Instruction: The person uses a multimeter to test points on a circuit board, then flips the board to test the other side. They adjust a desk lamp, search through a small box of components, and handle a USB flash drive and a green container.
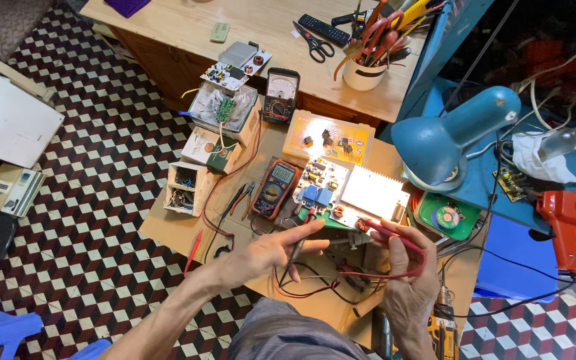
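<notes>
My left hand (265, 253) hovers over the cardboard-covered work surface (168, 227), forefinger stretched to the right, thumb and fingers closed on a thin black test probe (296, 253). My right hand (408, 283) grips a red test probe (385, 231), its tip pointing left at the near edge of a circuit board (328, 187) that carries a white finned heat sink (376, 193). Red and black leads (368, 275) loop between my hands. A digital multimeter with a red rim (275, 189) lies just left of the board.
A blue desk lamp (438, 143) leans over the board from the right. Behind are a yellow parts box (351, 147), an analogue meter (281, 95) and a tool cup (365, 75). Small cardboard boxes (185, 190) stand left. A red gun-shaped tool (568, 217) and a green tray (428, 223) sit right.
</notes>
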